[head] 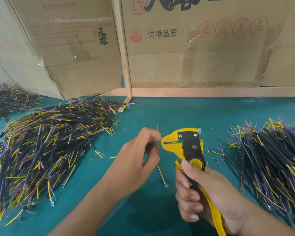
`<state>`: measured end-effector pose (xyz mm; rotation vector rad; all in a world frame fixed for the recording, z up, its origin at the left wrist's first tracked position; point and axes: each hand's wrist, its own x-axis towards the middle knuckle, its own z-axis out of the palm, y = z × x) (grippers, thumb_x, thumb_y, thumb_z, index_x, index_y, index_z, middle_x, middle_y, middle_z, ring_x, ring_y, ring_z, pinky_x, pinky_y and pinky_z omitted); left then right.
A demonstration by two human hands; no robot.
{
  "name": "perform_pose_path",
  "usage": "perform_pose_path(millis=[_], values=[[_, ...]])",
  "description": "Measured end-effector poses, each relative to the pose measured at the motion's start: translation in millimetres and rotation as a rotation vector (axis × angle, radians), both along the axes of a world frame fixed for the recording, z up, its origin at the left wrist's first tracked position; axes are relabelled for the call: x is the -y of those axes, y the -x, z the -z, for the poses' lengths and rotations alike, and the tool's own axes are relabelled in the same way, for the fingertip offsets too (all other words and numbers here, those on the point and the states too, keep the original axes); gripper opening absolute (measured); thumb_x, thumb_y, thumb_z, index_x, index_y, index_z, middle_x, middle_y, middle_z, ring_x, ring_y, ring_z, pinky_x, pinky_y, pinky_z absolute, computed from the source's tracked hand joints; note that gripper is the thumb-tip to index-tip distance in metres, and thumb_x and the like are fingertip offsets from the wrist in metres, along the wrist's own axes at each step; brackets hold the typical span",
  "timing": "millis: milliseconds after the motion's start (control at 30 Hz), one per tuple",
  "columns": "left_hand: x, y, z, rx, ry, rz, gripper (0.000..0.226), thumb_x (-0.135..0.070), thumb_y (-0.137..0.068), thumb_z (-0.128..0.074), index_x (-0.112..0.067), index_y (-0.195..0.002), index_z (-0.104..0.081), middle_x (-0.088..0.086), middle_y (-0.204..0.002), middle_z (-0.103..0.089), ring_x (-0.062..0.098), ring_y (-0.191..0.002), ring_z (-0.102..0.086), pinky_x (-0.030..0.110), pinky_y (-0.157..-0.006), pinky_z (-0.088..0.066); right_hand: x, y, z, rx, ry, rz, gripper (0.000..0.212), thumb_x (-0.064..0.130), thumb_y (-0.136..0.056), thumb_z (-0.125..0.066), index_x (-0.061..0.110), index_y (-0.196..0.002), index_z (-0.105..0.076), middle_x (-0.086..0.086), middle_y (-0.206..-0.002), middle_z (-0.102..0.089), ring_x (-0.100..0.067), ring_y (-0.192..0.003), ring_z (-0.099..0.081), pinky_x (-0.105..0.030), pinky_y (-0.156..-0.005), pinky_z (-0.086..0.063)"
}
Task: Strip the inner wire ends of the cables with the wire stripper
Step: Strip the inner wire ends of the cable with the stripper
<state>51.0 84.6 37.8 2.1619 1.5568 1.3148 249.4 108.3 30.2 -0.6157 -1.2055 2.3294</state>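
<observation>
My right hand (199,193) grips the handles of a yellow and black wire stripper (186,145), its jaws pointing left. My left hand (140,155) pinches a short black cable (161,174) at its upper end. That end's thin coloured wires reach into the stripper's jaws, just right of my fingertips. The cable's lower end hangs below my hand, showing a yellow and blue wire with a ring terminal. The part inside my fist is hidden.
A large heap of black cables (41,150) with yellow and purple wires lies on the green mat (160,114) at left. Another heap (271,159) lies at right. Bits of cut insulation (213,154) are scattered near the stripper. Cardboard boxes (194,48) stand behind.
</observation>
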Motion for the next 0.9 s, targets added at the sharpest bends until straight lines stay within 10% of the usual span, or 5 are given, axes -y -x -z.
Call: perform_pose_path(millis=[633,733,900], values=[[-2,12,-3,-0.205,-0.143,-0.151,0.006,-0.03,-0.092,-0.044,-0.032,-0.096,-0.041,-0.008,-0.074,-0.052,0.011,-0.065,-0.044,0.03,-0.062,-0.044,-4,-2,-1,-0.063,0.012,0.018,0.049,0.048,-0.075,-0.079,0.012,-0.065,-0.048,-0.002,-0.052,-0.029,-0.013,-0.037,-0.028,-0.022,-0.043,-0.033],[-3,32,-9,-0.062,-0.188,-0.242,0.012,-0.027,-0.096,-0.051,-0.035,-0.096,-0.041,-0.008,-0.078,-0.052,0.007,-0.058,-0.043,0.012,-0.055,-0.033,-15,-9,-7,-0.139,0.027,0.09,0.052,0.047,-0.072,-0.085,0.012,-0.067,-0.047,0.0,-0.052,-0.03,-0.012,-0.037,-0.029,-0.023,-0.04,-0.034],[-2,25,-9,0.115,-0.19,-0.15,0.008,-0.037,-0.097,-0.05,-0.032,-0.1,-0.044,-0.001,-0.07,-0.045,0.014,-0.054,-0.036,0.024,-0.05,-0.029,-19,-5,-1,-0.136,0.032,0.17,0.04,0.039,-0.08,-0.074,0.008,-0.072,-0.05,-0.007,-0.061,-0.031,-0.021,-0.047,-0.034,-0.036,-0.049,-0.04]])
